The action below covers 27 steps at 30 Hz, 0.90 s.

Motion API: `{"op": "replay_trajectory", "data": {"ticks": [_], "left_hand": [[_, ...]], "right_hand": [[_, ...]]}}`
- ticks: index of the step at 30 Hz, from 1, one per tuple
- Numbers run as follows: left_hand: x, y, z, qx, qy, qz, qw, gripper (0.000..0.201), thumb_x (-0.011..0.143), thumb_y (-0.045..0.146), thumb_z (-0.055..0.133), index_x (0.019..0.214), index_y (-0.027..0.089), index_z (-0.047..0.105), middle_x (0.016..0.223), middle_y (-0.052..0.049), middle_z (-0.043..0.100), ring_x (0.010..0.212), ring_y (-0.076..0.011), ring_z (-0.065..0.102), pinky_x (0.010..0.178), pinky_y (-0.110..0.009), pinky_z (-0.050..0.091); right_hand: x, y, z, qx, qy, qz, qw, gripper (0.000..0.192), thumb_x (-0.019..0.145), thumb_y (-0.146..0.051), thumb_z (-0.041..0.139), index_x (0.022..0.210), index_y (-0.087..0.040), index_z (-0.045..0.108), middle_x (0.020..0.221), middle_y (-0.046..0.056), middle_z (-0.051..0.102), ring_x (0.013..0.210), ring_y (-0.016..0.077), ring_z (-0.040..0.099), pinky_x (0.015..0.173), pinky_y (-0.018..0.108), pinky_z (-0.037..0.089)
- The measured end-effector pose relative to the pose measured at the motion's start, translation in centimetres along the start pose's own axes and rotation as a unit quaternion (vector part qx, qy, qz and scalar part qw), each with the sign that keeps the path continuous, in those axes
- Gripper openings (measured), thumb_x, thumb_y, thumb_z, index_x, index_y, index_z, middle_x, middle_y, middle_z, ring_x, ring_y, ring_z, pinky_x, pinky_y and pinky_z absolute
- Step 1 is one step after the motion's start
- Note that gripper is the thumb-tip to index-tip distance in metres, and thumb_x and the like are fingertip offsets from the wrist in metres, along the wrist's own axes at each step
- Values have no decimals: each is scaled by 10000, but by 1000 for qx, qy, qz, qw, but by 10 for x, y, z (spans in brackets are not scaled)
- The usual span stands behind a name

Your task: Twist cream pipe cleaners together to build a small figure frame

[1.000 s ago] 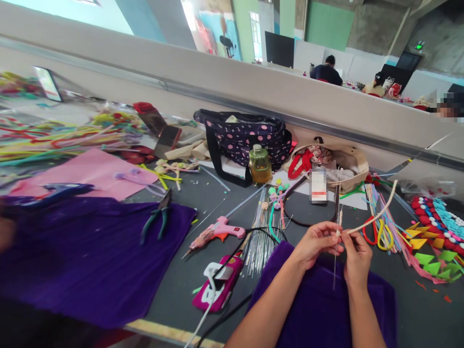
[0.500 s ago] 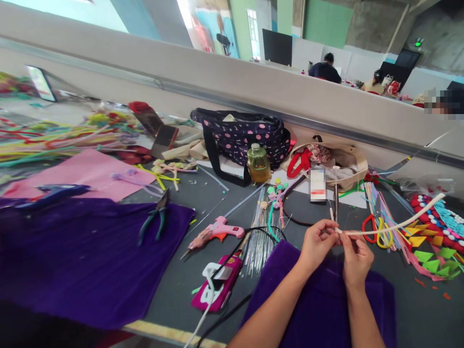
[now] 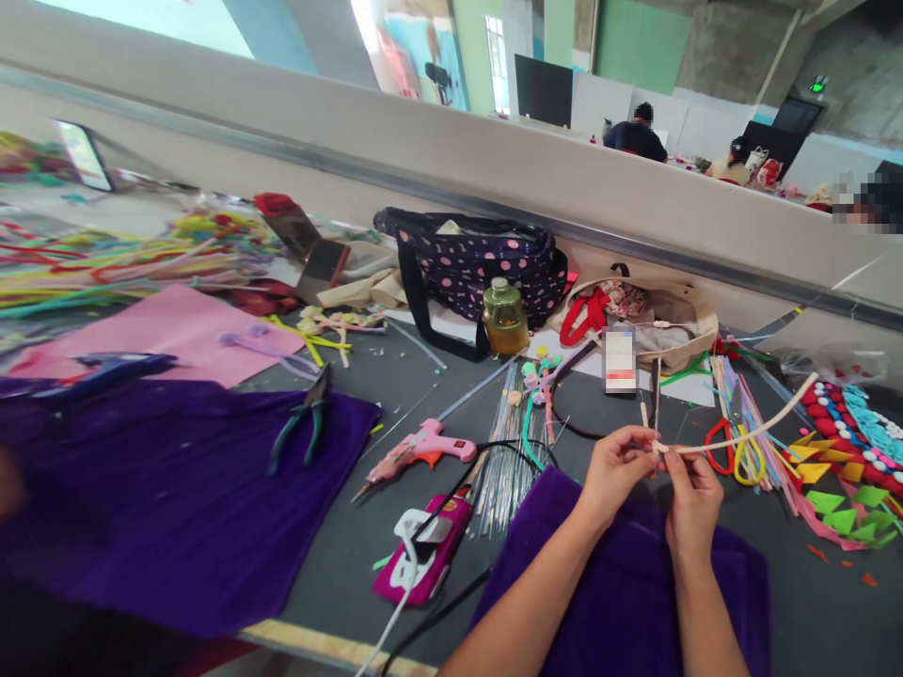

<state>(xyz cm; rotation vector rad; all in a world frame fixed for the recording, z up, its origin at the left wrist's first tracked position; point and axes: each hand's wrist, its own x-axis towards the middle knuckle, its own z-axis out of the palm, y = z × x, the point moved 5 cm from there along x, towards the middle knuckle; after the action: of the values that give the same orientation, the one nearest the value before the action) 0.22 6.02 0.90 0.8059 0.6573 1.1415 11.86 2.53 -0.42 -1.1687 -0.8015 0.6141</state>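
Observation:
A cream pipe cleaner [image 3: 758,432] runs out to the right from between my hands and curves upward at its free end. My left hand [image 3: 625,470] pinches it near a small bend or knot, with a short end sticking up above the fingers. Close beside it, my right hand [image 3: 692,494] grips the same strand between thumb and fingers. Both hands are held above a purple cloth [image 3: 564,574]. What exactly lies under the fingertips is hidden.
A pink glue gun [image 3: 416,456], a magenta power strip [image 3: 427,555] and clear sticks [image 3: 504,461] lie to the left. Pliers [image 3: 302,423] rest on another purple cloth. Scissors [image 3: 748,453] are at the right. Behind stand a bottle [image 3: 505,324] and a dotted bag [image 3: 466,268].
The long free end of the pipe cleaner has swung left and bends down a little more. My hands have shifted only slightly, still together. Something blurred has appeared at the far left edge.

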Motion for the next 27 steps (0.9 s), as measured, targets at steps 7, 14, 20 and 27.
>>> {"op": "replay_trajectory", "data": {"ticks": [7,14,20,27], "left_hand": [[0,-3,-4,81,54,56,994,235,648,207,702,864,129,652,700,-16,597,562,-90,545,551,-205,465],[-1,-1,-5,123,72,101,985,422,682,191,681,1095,175,595,789,-21,601,602,-77,542,534,-165,421],[1,0,-2,25,44,32,998,464,621,183,729,1057,133,578,706,14,573,586,-82,562,605,-206,469],[2,-7,-4,33,33,0,999,239,616,194,713,814,127,597,614,19,588,505,-91,557,519,-202,436]], "right_hand": [[-8,-18,3,-128,-8,-126,984,190,777,-333,659,717,-153,651,735,44,643,701,178,598,674,323,497],[-8,-19,2,-126,-10,-133,983,164,792,-313,653,752,-154,659,762,56,649,733,192,610,701,341,499],[-5,-10,1,-86,-11,-61,994,198,770,-348,669,774,-151,651,751,40,642,704,178,602,672,313,503],[-5,-15,0,-152,-19,-92,984,189,795,-337,642,749,-154,639,732,30,633,688,167,587,688,309,478]]}}
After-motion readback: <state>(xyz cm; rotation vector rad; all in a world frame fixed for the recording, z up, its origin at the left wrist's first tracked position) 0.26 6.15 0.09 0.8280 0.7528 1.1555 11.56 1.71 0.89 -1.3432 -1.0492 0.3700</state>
